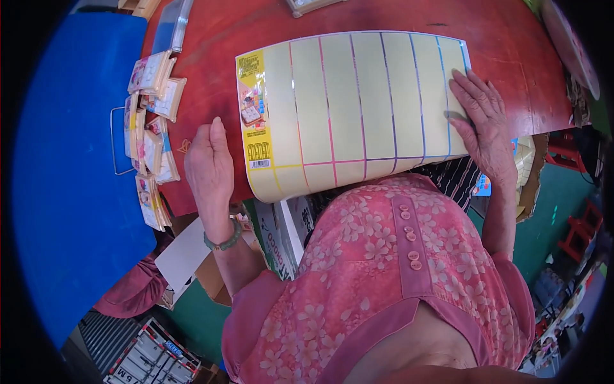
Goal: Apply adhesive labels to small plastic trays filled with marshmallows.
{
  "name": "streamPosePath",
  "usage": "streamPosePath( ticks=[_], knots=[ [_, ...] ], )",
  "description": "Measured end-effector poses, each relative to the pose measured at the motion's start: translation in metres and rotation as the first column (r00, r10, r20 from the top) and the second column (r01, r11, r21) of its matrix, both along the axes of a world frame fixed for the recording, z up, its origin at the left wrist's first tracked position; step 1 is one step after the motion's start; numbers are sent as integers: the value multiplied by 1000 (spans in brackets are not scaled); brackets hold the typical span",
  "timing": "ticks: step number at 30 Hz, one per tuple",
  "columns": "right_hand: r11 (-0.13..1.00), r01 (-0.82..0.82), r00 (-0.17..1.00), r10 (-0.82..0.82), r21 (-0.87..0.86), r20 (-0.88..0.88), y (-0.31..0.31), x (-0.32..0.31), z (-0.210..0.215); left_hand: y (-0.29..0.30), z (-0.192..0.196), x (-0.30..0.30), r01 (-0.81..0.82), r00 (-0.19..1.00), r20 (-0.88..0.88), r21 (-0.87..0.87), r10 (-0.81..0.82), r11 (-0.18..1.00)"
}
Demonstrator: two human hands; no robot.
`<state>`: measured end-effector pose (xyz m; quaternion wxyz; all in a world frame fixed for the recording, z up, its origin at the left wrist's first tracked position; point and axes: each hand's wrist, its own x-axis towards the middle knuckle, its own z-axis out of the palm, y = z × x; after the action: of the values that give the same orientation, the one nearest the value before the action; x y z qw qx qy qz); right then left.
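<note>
A large pale sticker sheet (pixel 368 105) lies on the red tabletop in front of me, its near edge curling up toward my body. Coloured lines divide it into blank strips, and one yellow printed label (pixel 256 112) remains at its left end. My right hand (pixel 480 118) rests over the sheet's right edge, fingers stretched out and thumb apart. Just off the sheet's left edge is my left hand (pixel 211 166), a beaded bracelet at its wrist. Its fingers are curled and the thumb pressed against them, with nothing visible in the grip.
Several small cream packages (pixel 151 137) pile up along the red table's (pixel 211 38) left edge, beside a blue surface (pixel 77 147) and a thin wire loop (pixel 114 141). A clear plastic container (pixel 171 25) stands behind them. Cardboard boxes (pixel 214 278) sit below on the green floor.
</note>
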<state>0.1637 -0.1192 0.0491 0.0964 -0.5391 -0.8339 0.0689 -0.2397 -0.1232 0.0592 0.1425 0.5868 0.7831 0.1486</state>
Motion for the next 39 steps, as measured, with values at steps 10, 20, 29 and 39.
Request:
streamPosePath(
  ticks=[10, 20, 29, 39],
  knots=[
    [997, 67, 997, -68, 30, 20, -9, 43, -13, -28, -4, 33, 112, 714, 694, -242, 92, 964],
    [978, 198, 979, -200, 67, 27, -22, 70, -20, -58, -10, 68, 77, 455, 883, -168, 115, 983],
    [973, 181, 983, -180, 140, -15, -13, 69, -35, -90, -37, 83, -16, 577, 810, -117, 104, 993],
    [971, 190, 982, -191, 144, -9, -1, 61, -42, -91, -74, 94, -55, 399, 914, -57, 74, 997]
  ],
)
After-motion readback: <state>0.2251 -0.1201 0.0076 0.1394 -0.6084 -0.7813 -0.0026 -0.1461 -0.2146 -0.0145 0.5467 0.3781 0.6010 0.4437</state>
